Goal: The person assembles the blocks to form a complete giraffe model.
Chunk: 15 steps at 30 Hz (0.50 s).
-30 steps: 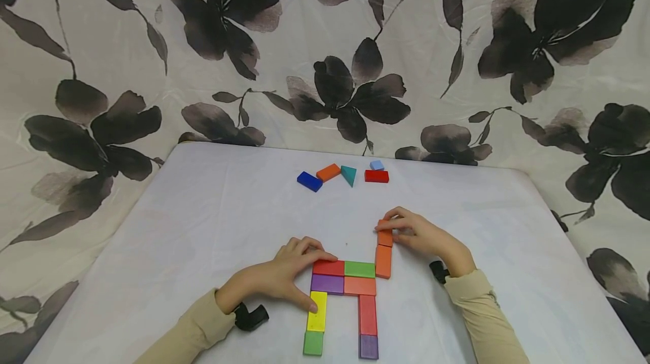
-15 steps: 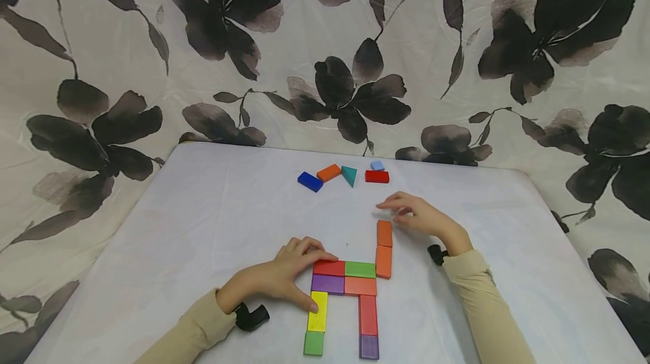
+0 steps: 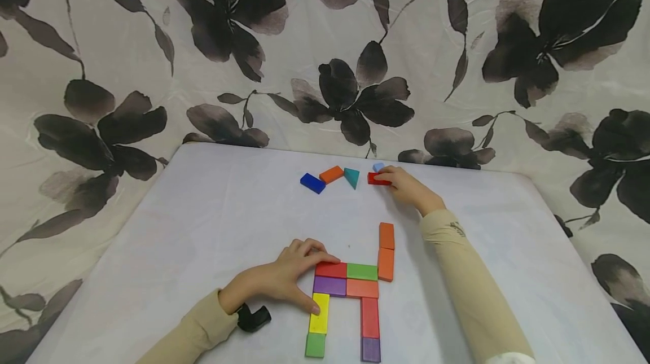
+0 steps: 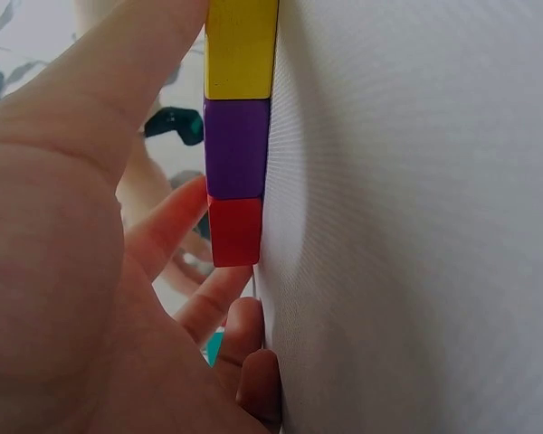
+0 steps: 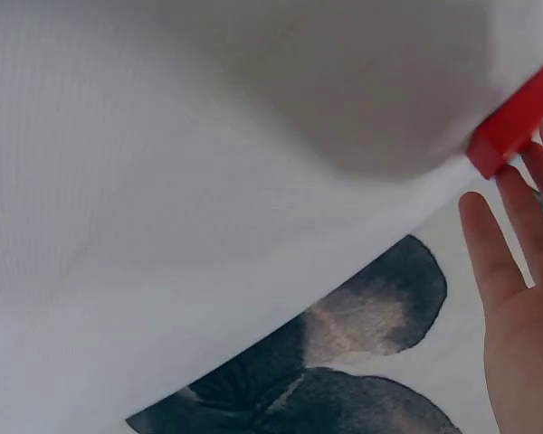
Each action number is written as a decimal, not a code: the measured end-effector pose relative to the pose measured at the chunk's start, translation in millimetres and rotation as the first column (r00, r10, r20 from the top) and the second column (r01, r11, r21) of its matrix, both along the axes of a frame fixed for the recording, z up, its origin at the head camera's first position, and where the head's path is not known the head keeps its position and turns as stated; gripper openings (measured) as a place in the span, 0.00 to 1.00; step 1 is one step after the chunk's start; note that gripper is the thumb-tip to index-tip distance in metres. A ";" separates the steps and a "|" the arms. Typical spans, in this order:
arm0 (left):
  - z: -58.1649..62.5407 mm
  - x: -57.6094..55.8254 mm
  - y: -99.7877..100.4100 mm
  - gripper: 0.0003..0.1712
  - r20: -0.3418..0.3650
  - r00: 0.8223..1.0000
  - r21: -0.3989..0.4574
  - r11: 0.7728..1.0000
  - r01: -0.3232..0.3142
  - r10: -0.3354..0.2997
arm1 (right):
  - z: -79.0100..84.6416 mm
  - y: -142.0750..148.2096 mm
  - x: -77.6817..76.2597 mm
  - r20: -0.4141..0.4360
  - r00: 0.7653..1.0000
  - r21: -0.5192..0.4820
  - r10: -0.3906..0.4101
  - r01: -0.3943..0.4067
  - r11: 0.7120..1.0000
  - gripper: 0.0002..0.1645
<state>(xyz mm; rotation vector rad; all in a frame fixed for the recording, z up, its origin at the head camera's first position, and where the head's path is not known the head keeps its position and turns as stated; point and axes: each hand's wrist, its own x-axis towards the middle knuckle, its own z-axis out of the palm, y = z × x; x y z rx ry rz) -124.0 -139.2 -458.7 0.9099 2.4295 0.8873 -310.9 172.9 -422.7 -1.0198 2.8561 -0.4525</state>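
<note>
My left hand (image 3: 284,278) rests on the block figure, its thumb on the yellow block (image 3: 319,313) and its index finger at the red block (image 3: 331,270) of the top row. A purple block (image 4: 235,149) sits between those two in the left wrist view. Far back on the table, my right hand (image 3: 410,190) pinches a loose red block (image 3: 374,178), whose right part the fingers cover. In the right wrist view this red block (image 5: 516,117) lies against the fingertips; the thumb is out of sight. Two orange blocks (image 3: 386,235) stand end to end at the figure's upper right.
Near the back edge lie a dark blue block (image 3: 312,183), an orange block (image 3: 332,174), a teal triangle (image 3: 352,178) and a light blue block (image 3: 378,166). The white table (image 3: 228,206) meets a floral cloth (image 3: 284,42) behind. Green and purple blocks end the figure's legs.
My right hand has left the upper orange block and gone away from me to the loose red block at the back. The left hand stays on the figure.
</note>
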 end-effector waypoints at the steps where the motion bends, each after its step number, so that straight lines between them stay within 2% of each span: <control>1: -0.2 -0.1 0.2 0.48 -0.001 1.000 0.000 1.000 0.002 -0.002 | 0.0 -0.4 -0.4 0.004 1.000 0.015 -0.005 0.005 1.000 0.25; 10: -3.4 -1.6 -0.2 0.48 -0.005 1.000 0.003 1.000 0.004 -0.004 | 0.0 -4.0 6.8 0.014 0.998 0.067 -0.067 0.066 0.996 0.21; 15: -3.9 -1.8 -0.1 0.48 0.006 1.000 0.003 1.000 0.001 -0.001 | 5.9 -9.3 15.2 0.092 0.992 0.079 -0.091 0.084 0.993 0.20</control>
